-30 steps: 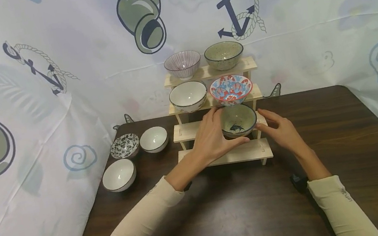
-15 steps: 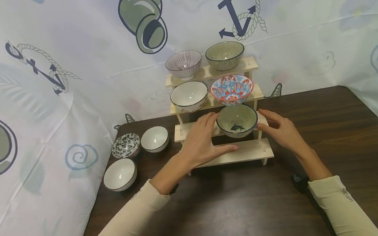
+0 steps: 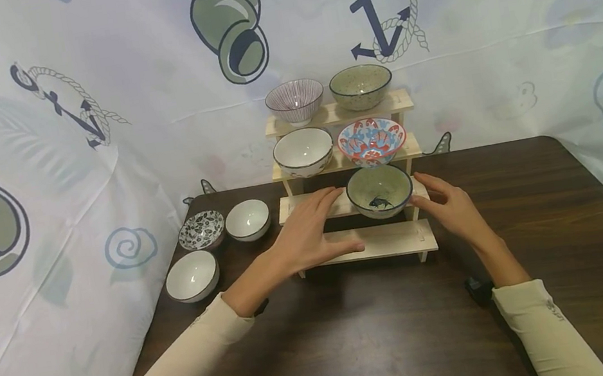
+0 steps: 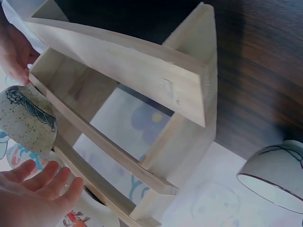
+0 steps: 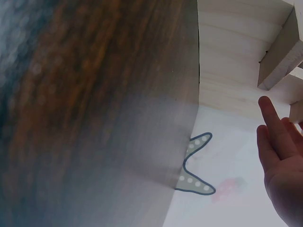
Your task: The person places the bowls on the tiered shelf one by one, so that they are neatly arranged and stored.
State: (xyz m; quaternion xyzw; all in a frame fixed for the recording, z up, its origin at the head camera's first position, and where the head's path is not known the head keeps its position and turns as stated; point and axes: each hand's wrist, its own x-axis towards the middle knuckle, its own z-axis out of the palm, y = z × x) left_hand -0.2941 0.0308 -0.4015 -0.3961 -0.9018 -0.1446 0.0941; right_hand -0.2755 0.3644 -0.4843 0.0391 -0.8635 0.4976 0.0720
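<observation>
A greenish bowl point(image 3: 378, 183) with a dark blue rim and a dark motif inside stands on the right of the second step up of a wooden tiered stand point(image 3: 382, 241). My left hand point(image 3: 304, 236) is just left of this bowl, fingers extended and thumb apart, holding nothing. In the left wrist view its fingers point(image 4: 43, 182) point towards the speckled outside of the bowl point(image 4: 26, 118), with a gap between. At the bowl's right side is my right hand point(image 3: 451, 208). Its thumb tip is at the bowl's edge, and its other fingers are loosely extended beside the stand.
Higher steps carry a striped bowl point(image 3: 296, 102), a speckled green bowl point(image 3: 361, 88), a white bowl point(image 3: 304, 152) and a red-and-blue bowl point(image 3: 372, 140). On the table's left stand a black-patterned bowl point(image 3: 200, 230) and two white bowls point(image 3: 248, 220). Printed cloth hangs behind.
My left hand has drawn away leftwards from the greenish bowl, uncovering its left side. The bowl and my right hand stay practically where they were.
</observation>
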